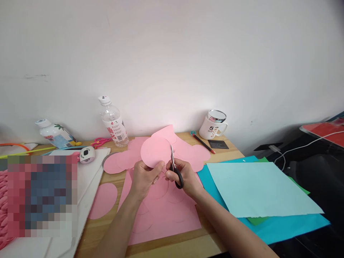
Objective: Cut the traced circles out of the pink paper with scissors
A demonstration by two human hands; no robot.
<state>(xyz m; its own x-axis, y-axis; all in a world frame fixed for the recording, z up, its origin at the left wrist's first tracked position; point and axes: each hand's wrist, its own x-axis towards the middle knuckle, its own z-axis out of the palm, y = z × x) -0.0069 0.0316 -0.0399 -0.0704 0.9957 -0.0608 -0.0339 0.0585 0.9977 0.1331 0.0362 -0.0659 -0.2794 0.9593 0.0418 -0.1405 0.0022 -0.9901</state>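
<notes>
My left hand pinches the lower edge of a pink paper piece with a rounded outline, held above the table. Just right of it, my right hand grips black-handled scissors, their blades pointing up beside the paper's right edge. Beneath both hands lies a large pink sheet with curved lines on it. Pink circles overlap to the left, and one more pink circle rests nearer the front. Other pink pieces lie to the right of the scissors.
Along the wall stand a clear bottle, a white mug and a tilted bottle. A pencil lies near the mug. Light blue paper covers darker blue sheets at right. White boards occupy the left.
</notes>
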